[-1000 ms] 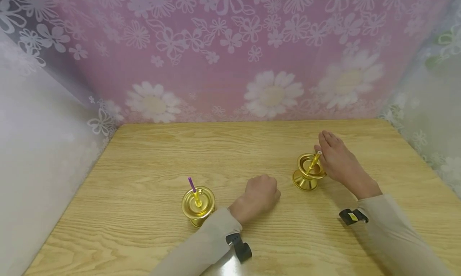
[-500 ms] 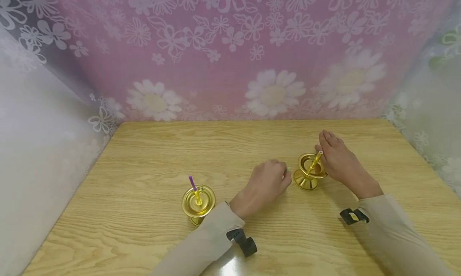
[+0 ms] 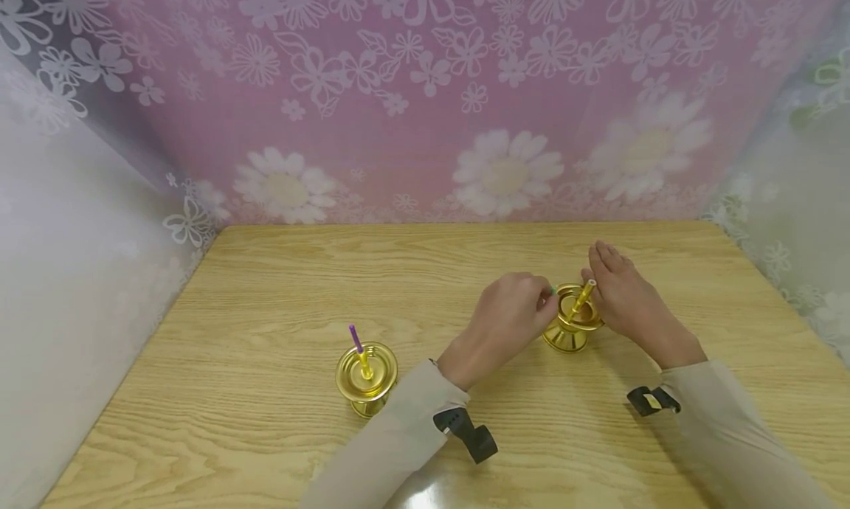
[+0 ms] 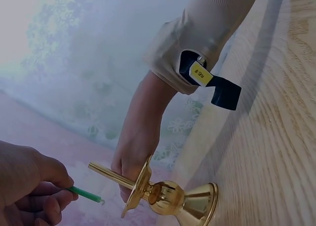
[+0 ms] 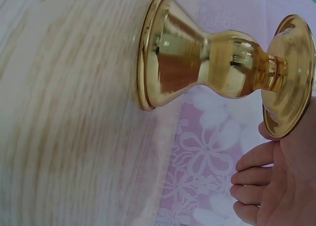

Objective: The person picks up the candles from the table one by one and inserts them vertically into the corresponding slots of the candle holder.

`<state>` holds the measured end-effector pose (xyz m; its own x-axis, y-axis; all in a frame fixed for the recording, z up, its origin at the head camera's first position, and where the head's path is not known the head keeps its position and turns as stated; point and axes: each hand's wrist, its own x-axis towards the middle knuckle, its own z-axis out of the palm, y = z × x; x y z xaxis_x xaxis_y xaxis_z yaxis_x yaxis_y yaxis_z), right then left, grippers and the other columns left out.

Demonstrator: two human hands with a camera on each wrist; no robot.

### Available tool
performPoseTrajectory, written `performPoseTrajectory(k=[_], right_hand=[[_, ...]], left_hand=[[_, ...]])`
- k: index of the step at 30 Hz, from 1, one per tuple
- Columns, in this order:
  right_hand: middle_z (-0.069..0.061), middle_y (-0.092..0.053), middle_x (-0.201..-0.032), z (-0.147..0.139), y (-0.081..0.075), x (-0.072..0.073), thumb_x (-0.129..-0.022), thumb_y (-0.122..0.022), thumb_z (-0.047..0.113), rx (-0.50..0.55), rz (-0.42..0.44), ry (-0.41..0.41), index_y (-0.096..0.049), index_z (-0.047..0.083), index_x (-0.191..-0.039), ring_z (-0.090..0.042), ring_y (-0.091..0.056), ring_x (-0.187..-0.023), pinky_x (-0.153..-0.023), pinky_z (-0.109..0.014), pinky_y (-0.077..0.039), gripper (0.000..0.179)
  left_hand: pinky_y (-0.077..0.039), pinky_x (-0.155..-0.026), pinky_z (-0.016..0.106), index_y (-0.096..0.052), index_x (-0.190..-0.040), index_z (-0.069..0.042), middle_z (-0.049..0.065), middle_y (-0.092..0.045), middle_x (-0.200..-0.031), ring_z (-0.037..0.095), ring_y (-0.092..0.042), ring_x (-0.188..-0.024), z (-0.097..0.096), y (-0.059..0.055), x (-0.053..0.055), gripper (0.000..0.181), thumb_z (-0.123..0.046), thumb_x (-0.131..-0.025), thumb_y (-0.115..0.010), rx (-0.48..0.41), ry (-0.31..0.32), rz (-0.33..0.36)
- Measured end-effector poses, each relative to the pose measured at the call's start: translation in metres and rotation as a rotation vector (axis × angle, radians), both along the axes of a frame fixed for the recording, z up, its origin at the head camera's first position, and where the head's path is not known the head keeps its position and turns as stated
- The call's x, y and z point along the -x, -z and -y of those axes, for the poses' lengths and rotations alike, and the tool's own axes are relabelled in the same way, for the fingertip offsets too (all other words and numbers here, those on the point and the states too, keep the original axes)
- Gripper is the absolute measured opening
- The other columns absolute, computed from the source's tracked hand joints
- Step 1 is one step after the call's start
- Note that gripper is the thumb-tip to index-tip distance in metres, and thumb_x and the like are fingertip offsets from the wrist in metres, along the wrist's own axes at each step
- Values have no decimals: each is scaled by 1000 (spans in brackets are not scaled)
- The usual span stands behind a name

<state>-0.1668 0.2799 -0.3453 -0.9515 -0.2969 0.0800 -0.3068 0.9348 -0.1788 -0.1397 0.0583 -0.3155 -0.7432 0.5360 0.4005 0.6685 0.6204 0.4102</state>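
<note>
My left hand (image 3: 506, 319) pinches a thin green candle (image 4: 86, 194) between thumb and fingers. Its wick end points toward a brass candlestick (image 3: 567, 338), close to the dish rim and beside the upright gold tube (image 3: 582, 296) in the dish. That tube leans slightly, with its top open. Against the far side of the dish rests my right hand (image 3: 624, 302). Its fingers are straight, and in the right wrist view the thumb is partly hidden behind the rim of the dish (image 5: 291, 83). The candlestick stands upright on the table.
A second brass candlestick (image 3: 367, 391), to the left near my left sleeve, bears a purple candle (image 3: 356, 338) in its gold tube. The wooden table (image 3: 279, 288) ends at a pink floral backdrop (image 3: 398, 155), with pale floral walls on both sides.
The left hand has moved right and away from me, bringing the green candle up to the right candlestick. The right hand and both candlesticks have stayed in place.
</note>
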Motion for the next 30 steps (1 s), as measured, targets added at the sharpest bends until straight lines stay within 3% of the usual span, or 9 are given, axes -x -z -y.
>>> performPoseTrajectory(k=[4, 16, 22, 30], right_hand=[[-42, -17, -147, 0, 1, 0, -106, -28, 15, -18, -22, -12, -21, -24, -140, -55, -18, -136, -108, -63, -20, 52], [-43, -16, -147, 1, 0, 0, -106, -28, 14, -12, -4, -15, -21, -24, -140, -55, -17, -137, -108, -64, -19, 52], [-43, -15, -147, 1, -1, 0, -107, -28, 16, -6, 3, -15, -20, -24, -140, -55, -16, -137, -109, -63, -17, 53], [-45, -14, -146, -1, -1, 0, -96, -39, 1, -24, 7, -42, -20, -25, -139, -57, -15, -136, -108, -65, -17, 54]], left_hand=[[-30, -45, 10, -72, -79, -11, -8, -54, -64, 1, -40, -51, -4, -4, 0, 18, -15, -93, -61, -18, 6, -8], [-33, -47, 8, -74, -85, -10, -7, -58, -66, 0, -42, -51, -11, -9, 3, 14, -14, -93, -63, -75, -14, 53], [-33, -48, 9, -71, -80, -12, -8, -54, -64, 1, -41, -52, -15, -15, 7, 17, -16, -94, -61, -109, -8, 12], [-33, -48, 9, -71, -82, -13, -10, -55, -64, 0, -43, -52, -23, -21, 7, 21, -22, -96, -60, -69, -2, -15]])
